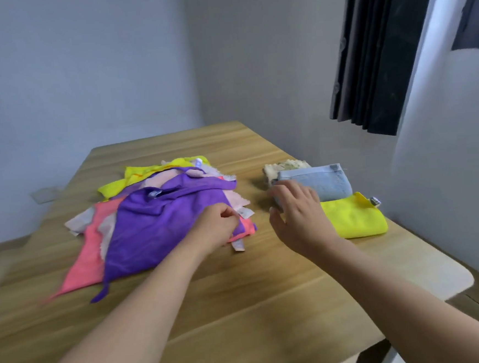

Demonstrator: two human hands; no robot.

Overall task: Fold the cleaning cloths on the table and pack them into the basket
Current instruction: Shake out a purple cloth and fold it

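**Hands at the cloth pile**

Left hand (217,223) pinches the right edge of the purple cloth (161,222) atop the loose pile mid-table (242,310). Right hand (298,214), fingers spread and holding nothing, hovers beside the folded blue cloth (321,182) and folded yellow cloth (356,219) near the table's right edge.

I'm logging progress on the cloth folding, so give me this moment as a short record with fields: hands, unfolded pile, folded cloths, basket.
left hand: left hand pinches the near right edge of the purple cloth on top of the pile
right hand: right hand open, fingers spread, over the folded light blue cloth
unfolded pile: purple, pink, yellow and pale cloths heaped on the wooden table
folded cloths: cream cloth, light blue cloth, yellow cloth, in a row on the right
basket: not in view
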